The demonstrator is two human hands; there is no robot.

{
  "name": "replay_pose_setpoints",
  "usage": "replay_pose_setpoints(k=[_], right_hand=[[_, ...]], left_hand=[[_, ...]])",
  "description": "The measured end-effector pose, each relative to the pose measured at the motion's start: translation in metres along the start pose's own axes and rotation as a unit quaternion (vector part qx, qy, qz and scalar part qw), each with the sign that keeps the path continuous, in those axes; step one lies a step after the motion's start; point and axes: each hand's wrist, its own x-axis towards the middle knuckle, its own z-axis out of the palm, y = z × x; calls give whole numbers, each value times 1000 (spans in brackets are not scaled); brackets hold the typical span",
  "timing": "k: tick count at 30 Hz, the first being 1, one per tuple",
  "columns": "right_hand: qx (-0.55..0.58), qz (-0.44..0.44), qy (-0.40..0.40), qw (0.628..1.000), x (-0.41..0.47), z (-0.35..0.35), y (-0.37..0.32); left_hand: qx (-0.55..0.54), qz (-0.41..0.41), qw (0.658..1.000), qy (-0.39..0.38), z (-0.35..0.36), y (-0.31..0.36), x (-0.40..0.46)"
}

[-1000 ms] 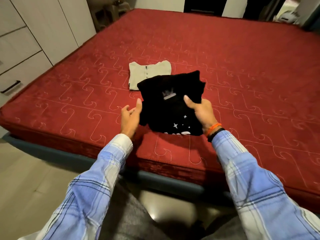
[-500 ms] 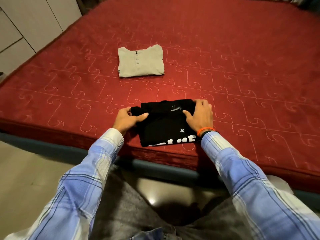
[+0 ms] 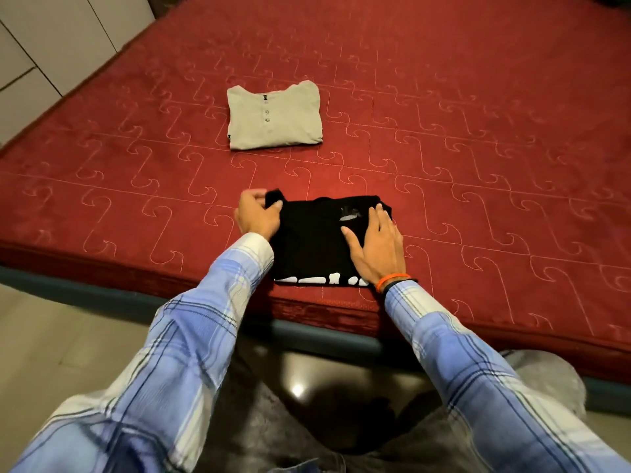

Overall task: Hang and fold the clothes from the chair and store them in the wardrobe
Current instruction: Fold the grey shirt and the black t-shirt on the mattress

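Clothes lie on a wide red mattress (image 3: 444,97) quilted with pale hook-shaped stitching, which fills most of the view; its dark bed frame (image 3: 102,295) runs along the near edge above a pale floor (image 3: 51,336). White wardrobe doors (image 3: 51,46) stand at the far left, beside the mattress. A folded grey shirt (image 3: 275,116) with a button placket lies flat further in, well apart from the hands. A folded black shirt (image 3: 314,240) with white print along its near edge lies just inside the near edge. The right hand (image 3: 375,247) rests flat on the black shirt's right side, fingers straight and spread. The left hand (image 3: 256,216) pinches the shirt's far left corner, fingers curled. Both arms wear blue plaid sleeves; an orange band (image 3: 392,279) circles the right wrist.
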Motion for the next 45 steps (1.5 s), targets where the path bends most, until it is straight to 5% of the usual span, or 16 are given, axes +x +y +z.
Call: replay_pose_setpoints(k=[4, 11, 18, 23, 25, 29, 33, 39, 45], right_hand=[[83, 34, 27, 996, 5, -3, 1], [202, 252, 89, 942, 38, -24, 12], [300, 250, 186, 902, 59, -36, 4], [194, 322, 65, 924, 65, -34, 3], [207, 319, 77, 922, 63, -30, 6], [320, 228, 226, 891, 65, -29, 0], [303, 160, 292, 893, 79, -27, -11], [139, 170, 183, 958, 75, -4, -1], [123, 163, 141, 969, 74, -4, 4]], left_hand=[[41, -15, 999, 16, -4, -14, -9], [85, -30, 996, 20, -10, -18, -10], [26, 54, 996, 72, 0, -5, -12], [48, 34, 996, 67, 6, -9, -10], [58, 20, 996, 66, 6, -16, -9], [42, 28, 995, 82, 6, -15, -7], [23, 73, 990, 117, 12, 4, 2], [219, 130, 962, 101, 19, -18, 5], [203, 152, 964, 83, 15, -19, 8]])
